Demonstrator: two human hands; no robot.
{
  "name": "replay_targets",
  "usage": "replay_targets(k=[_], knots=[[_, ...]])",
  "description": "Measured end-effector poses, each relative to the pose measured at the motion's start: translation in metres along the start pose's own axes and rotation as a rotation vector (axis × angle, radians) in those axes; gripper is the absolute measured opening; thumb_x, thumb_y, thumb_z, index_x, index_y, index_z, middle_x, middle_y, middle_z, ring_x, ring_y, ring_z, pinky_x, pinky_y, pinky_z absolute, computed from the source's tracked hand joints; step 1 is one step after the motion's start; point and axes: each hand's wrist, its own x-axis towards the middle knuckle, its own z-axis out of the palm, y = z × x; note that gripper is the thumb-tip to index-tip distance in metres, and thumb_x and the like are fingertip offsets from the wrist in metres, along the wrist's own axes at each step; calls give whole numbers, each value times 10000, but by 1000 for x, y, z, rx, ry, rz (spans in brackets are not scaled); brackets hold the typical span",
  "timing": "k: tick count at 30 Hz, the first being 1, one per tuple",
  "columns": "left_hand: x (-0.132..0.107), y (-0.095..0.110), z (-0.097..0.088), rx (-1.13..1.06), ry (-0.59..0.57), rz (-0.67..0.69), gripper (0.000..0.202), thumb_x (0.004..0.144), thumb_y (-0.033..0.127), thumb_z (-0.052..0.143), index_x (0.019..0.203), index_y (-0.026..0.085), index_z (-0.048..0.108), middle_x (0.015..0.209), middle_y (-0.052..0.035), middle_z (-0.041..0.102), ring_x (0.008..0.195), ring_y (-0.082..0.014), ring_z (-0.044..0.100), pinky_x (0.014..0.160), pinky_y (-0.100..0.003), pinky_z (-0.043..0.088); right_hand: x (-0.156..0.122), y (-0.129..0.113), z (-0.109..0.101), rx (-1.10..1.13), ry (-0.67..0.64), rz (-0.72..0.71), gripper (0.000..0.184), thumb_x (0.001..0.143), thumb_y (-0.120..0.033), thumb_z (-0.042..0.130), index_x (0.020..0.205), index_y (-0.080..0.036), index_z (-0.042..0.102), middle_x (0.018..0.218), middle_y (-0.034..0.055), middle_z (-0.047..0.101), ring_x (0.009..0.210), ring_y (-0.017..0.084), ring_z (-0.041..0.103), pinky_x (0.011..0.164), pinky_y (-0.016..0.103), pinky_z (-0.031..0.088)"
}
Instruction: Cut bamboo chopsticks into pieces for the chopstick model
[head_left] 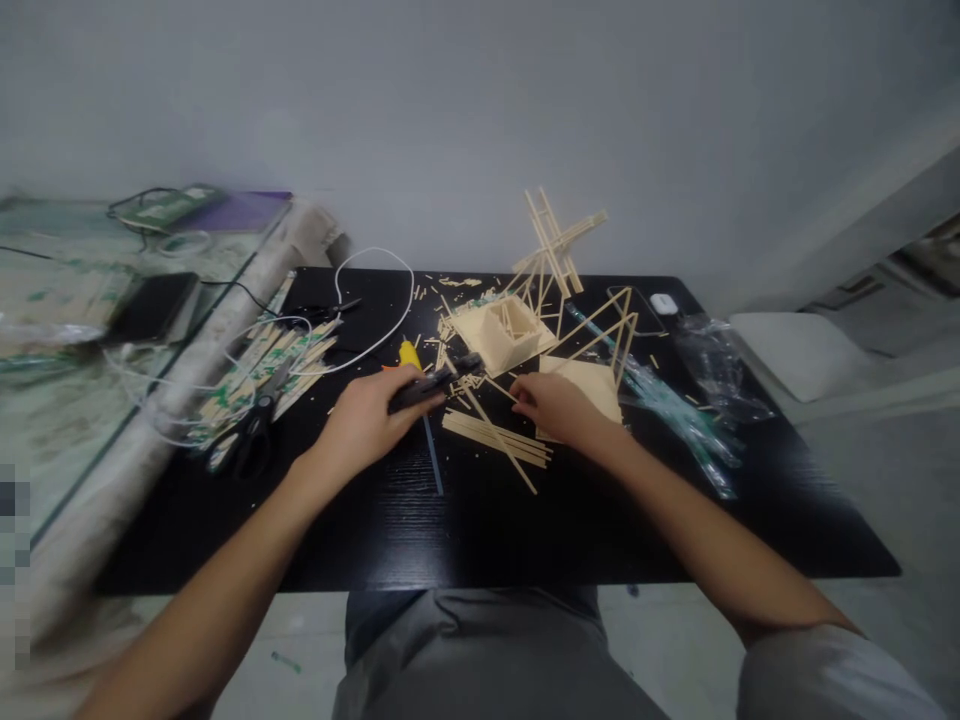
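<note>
My left hand (375, 408) is closed around a black hand tool (442, 382), whose far end points right at the table's middle; its exact kind is blurred. My right hand (559, 405) pinches one end of a thin wooden stick (499, 387), with the other end close to the tool's tip. Just below lies a row of wooden sticks (495, 438), crossed by one long loose stick. Behind the hands stands a wooden stick model (551, 260) with a pale box-like base (502, 335). A second pale board (581, 385) with upright sticks sits behind my right hand.
Black table (510, 540) with scattered stick offcuts. At left lie black scissors (251, 435), bundled sticks (289, 370) and a white cable (375, 252). A yellow-tipped object (409, 354) is partly hidden behind my left hand. Clear plastic wrapping (716, 370) lies right; a white stool (787, 350) stands beyond.
</note>
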Motion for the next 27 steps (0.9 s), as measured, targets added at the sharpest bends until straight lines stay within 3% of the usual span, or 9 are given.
replay_targets(k=[4,6,8,10,12,14,16,19,27], knots=[[7,3,16,-45,-129,-26,420,946,618,576,876,212,660,802,-16,695,737,-195,622,689,-295,392,-5,-5,5,50,69,24,91,891,-134,772,954,-168,716,838,50,714,766,191,643,689,298,455],[7,2,21,-84,-184,-10,453,960,632,539,834,204,622,765,-19,663,735,-199,613,692,-305,391,-10,-10,0,302,98,6,146,949,-213,713,1091,-181,706,912,55,734,786,190,687,724,316,538],[6,0,24,-119,-217,12,485,992,626,466,807,197,598,723,-18,627,700,-193,587,681,-312,382,-17,-17,-7,707,55,-35,277,961,-271,686,1231,-213,665,1070,68,742,820,186,733,735,332,615],[3,-1,27,-145,-239,23,519,1020,612,394,778,193,583,688,-13,595,661,-181,558,667,-315,369,-22,-24,-13,1026,-48,-89,407,917,-292,739,1308,-251,631,1330,89,674,934,196,758,774,349,665],[1,-2,29,-162,-255,16,542,1033,608,367,750,191,566,659,-5,565,631,-168,534,650,-312,350,-25,-33,-18,1162,-108,-128,509,840,-258,828,1313,-272,640,1458,84,602,999,193,752,803,341,681],[-1,-2,31,-168,-274,5,550,1035,614,376,724,192,543,631,7,531,605,-155,506,633,-307,326,-26,-39,-19,1198,-135,-133,516,784,-215,878,1260,-257,682,1350,67,667,937,170,752,788,325,690],[-2,-2,33,-164,-283,2,559,1036,619,382,707,192,529,614,14,507,587,-145,484,622,-304,308,-25,-44,-18,1203,-170,-109,450,769,-198,892,1185,-229,725,1113,34,745,831,153,755,762,319,694],[-4,-2,36,-122,-267,0,591,1036,640,370,680,192,520,593,14,491,565,-140,465,618,-305,289,-22,-46,-15,1214,-213,-54,407,764,-209,900,1144,-210,755,864,-3,767,745,159,764,737,318,691],[-2,-12,36,174,-183,-90,696,984,766,319,662,209,583,606,-44,547,619,-210,530,635,-320,282,-24,-40,-18,1200,-123,-15,493,724,-234,929,1190,-220,768,921,16,793,699,148,757,690,300,660]])
